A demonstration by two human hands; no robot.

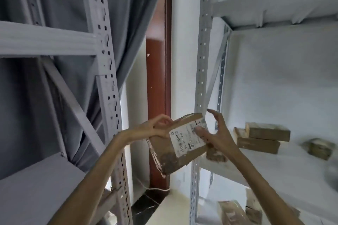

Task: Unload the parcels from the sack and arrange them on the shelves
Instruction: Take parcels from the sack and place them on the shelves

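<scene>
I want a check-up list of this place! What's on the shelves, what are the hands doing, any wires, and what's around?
Surface: white shelf on the right, parcels on it; grey shelf on the left, nothing seen on it.
Job's things: held parcel, brown box with a white label, tilted, in front of the shelf post; two stacked boxes and a small bundle on the right shelf; more parcels on the level below.
Clutter: nothing seen.
Hands: left hand grips the parcel's left edge; right hand presses the label side, fingers spread.
Cables: thin white cord on the floor.
Surroundings: grey curtain, brown door frame, white wall.
</scene>
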